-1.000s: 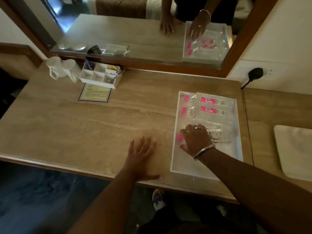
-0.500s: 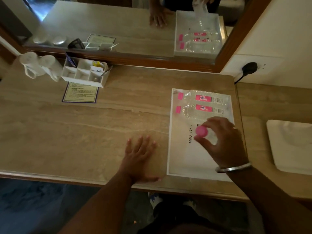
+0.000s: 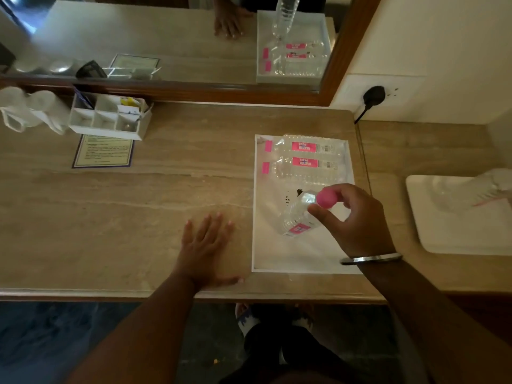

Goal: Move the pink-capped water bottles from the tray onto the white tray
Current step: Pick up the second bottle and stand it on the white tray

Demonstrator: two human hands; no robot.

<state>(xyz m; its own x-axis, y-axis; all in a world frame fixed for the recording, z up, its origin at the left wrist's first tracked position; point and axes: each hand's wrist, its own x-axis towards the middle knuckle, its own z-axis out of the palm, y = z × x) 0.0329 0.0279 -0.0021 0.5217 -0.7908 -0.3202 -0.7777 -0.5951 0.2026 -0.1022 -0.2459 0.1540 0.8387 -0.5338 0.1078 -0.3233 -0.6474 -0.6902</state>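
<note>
Pinched by its pink cap, one bottle hangs from the right hand above the near tray.

Fingers close around the cap and neck only, so the body dangles tilted; best to carry it level and low toward the white tray at the right, setting it down before letting go. Two bottles remain lying on the first tray. Left hand rests flat and spread on the desk, holding nothing.

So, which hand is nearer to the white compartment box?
Left. The left hand lies flat on the desk, below-right of the compartment box; the right hand is farther right, over the tray.
</note>
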